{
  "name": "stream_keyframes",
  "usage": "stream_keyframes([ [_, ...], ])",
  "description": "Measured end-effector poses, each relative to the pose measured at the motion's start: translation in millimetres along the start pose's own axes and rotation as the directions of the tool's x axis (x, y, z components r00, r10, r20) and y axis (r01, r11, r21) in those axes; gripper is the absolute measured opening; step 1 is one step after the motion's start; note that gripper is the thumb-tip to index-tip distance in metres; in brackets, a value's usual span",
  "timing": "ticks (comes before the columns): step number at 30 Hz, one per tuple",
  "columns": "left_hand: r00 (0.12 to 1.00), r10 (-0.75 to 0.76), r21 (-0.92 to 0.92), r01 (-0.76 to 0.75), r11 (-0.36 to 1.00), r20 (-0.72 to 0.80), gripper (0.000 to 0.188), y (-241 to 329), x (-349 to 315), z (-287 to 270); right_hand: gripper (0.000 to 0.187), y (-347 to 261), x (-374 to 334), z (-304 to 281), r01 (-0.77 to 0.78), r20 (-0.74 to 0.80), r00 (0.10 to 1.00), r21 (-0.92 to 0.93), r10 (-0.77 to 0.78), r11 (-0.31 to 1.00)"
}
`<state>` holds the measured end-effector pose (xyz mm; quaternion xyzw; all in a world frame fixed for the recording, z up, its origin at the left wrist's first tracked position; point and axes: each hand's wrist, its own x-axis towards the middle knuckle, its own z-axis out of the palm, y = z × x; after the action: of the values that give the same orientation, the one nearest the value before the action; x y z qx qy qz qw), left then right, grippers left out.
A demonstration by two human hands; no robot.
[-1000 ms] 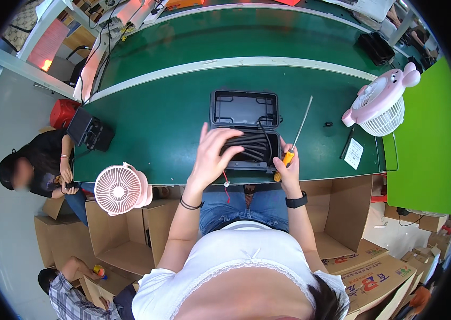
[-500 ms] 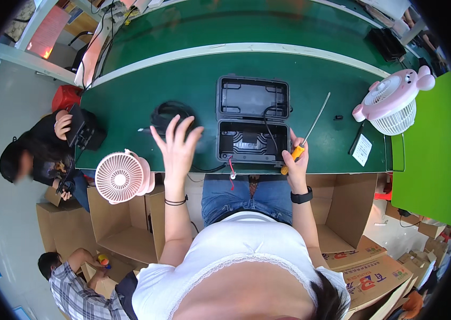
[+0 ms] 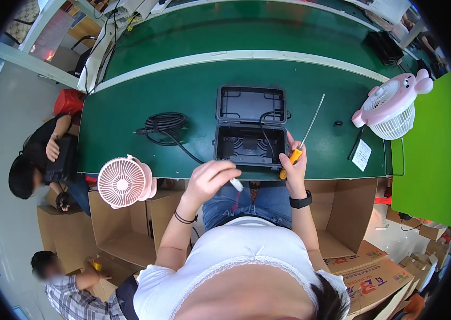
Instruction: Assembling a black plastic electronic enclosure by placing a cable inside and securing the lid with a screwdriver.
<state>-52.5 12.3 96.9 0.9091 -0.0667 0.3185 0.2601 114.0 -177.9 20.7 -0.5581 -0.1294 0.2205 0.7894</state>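
Note:
An opened dark grey plastic box (image 3: 250, 104) lies on the green bench in front of me, its lid laid back. A black cable runs inside it. Just off its near left corner, my left hand (image 3: 210, 180) pinches a small white connector (image 3: 236, 184), with blurred red wire hanging below. My right hand (image 3: 295, 169) is wrapped round the yellow handle of a screwdriver (image 3: 292, 158), shaft pointing away from me. Its fingertips are at the box's right side; whether they grip the box I cannot tell. A coiled black cable (image 3: 165, 124) lies left of the box, its lead running toward my left hand.
A pink fan (image 3: 121, 182) stands at the bench's near left edge, and a pink-and-white animal-shaped fan (image 3: 391, 104) at the right. A black pen (image 3: 356, 143) and paper label (image 3: 362, 154) lie near it. Cardboard boxes (image 3: 124, 226) stand below; two people work at left.
My left hand has come down and right from above the coiled cable, closing its spread fingers on the white connector. The box sits slightly nearer me. My right hand still holds the screwdriver.

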Motion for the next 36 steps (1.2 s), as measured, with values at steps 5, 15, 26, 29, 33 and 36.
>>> stream_keyframes([
  [5,0.807,-0.591,-0.429,0.531,0.731,-0.008,0.047,12.1,37.8,18.6,0.038,10.2,-5.1,-8.0,0.042,0.008,0.999,-0.008,-0.042,0.999],
  [15,0.848,-0.469,0.472,0.318,0.822,0.247,0.058,8.6,39.7,43.0,0.038,4.5,-1.7,-2.8,0.012,0.032,0.999,0.038,-0.014,0.999],
  [26,0.902,-0.298,0.474,0.124,0.872,0.313,0.058,18.0,40.3,45.3,0.037,-2.3,-2.4,0.9,0.020,0.019,1.000,0.016,-0.021,1.000],
  [29,0.932,-0.265,0.451,0.131,0.883,0.247,0.040,8.0,40.0,41.0,0.035,-2.9,-2.8,-0.9,-0.005,0.036,0.999,-0.007,0.005,1.000],
  [33,0.897,-0.343,0.340,0.242,0.909,0.280,0.029,4.0,43.8,32.8,0.032,-14.2,0.5,-3.0,-0.108,0.046,0.993,-0.004,0.108,0.994],
  [36,0.899,-0.409,0.098,0.398,0.912,0.154,0.021,5.0,37.1,45.2,0.028,-13.6,21.0,-11.4,-0.021,-0.038,0.999,-0.007,0.021,1.000],
])
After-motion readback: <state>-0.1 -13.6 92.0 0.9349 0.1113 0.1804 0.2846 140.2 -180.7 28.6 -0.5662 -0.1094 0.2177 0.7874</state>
